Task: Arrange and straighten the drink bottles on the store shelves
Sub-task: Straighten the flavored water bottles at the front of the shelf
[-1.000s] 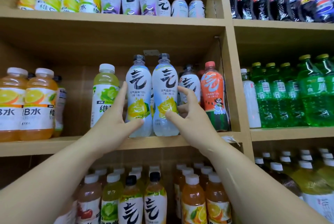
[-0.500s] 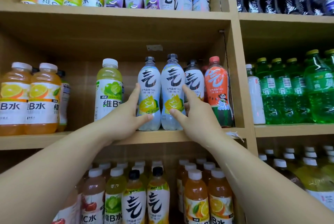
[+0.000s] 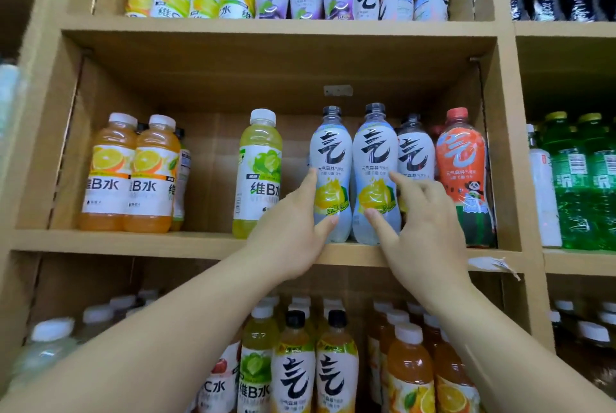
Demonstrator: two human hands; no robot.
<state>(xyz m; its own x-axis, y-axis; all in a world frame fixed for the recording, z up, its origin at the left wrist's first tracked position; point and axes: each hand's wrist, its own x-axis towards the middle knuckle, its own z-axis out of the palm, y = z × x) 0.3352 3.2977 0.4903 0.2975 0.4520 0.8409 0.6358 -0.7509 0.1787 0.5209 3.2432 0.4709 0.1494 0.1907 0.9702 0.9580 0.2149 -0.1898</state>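
Item: two lemon sparkling-water bottles, dark caps, upright and touching side by side at the front edge of the middle shelf [image 3: 133, 241], right of centre.
- Left lemon bottle [image 3: 330, 159]: held by the left grip [image 3: 290, 232], a bare hand, thumb across the lower front, forefinger up its left flank.
- Right lemon bottle [image 3: 375, 152]: held by the right grip [image 3: 423, 229], thumb on the lower front, forefinger on its right flank.

Close by: a third sparkling-water bottle [image 3: 415, 152] stands just behind the right fingers, with a panda-label bottle [image 3: 461, 159] beside it against the divider. A grape vitamin-water bottle [image 3: 258, 172] stands just beside the left knuckles.

Further out: two orange vitamin-water bottles [image 3: 133, 176] stand well apart to the left. Green soda bottles [image 3: 580, 179] fill the next bay. A torn label [image 3: 493, 262] hangs on the shelf lip.
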